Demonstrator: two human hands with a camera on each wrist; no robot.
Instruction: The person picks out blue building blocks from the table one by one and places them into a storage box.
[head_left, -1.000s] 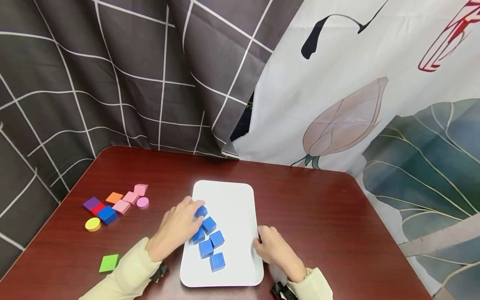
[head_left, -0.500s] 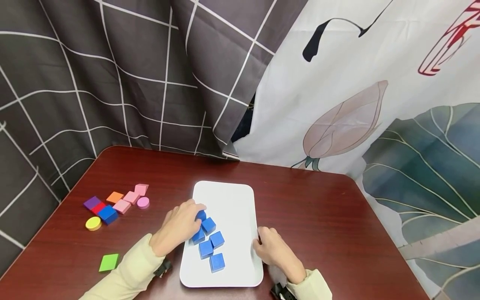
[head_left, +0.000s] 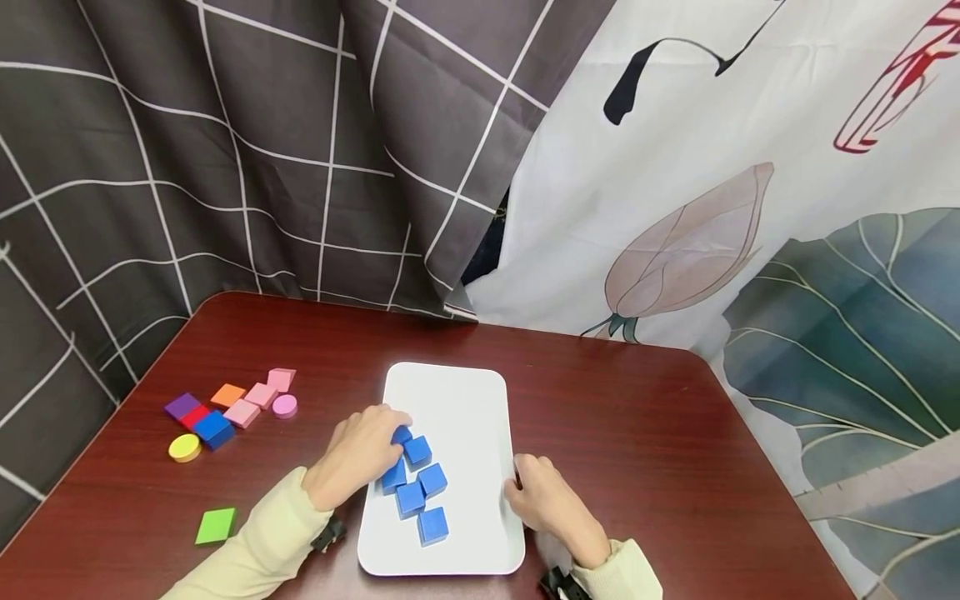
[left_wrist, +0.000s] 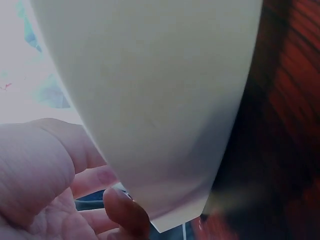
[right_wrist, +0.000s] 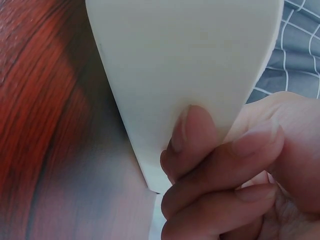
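Note:
A white tray (head_left: 468, 442) lies on the table with several blue cubes (head_left: 432, 527) along its left half. My left hand (head_left: 360, 454) reaches over the tray's left rim, thumb and fingers around the uppermost blue cube (head_left: 401, 434), which they partly cover. In the left wrist view the tray's side wall (left_wrist: 150, 100) hides part of that hand, and the held cube cannot be made out. At the right rim, my right hand (head_left: 553, 500) holds the tray with curled fingers. The right wrist view shows a fingertip (right_wrist: 197, 127) pressed against the outer wall.
Left of the tray lies a group of blocks: purple (head_left: 182, 407), red (head_left: 195, 416), blue (head_left: 213, 430), orange (head_left: 228, 395) and several pink (head_left: 261, 395), plus a yellow disc (head_left: 184, 448). A green block (head_left: 216, 526) lies nearer. Curtains (head_left: 285, 167) hang behind the table.
My left hand has drawn slightly down, and its fingers are a little closer about the uppermost cube. The right hand stays at the tray's right rim.

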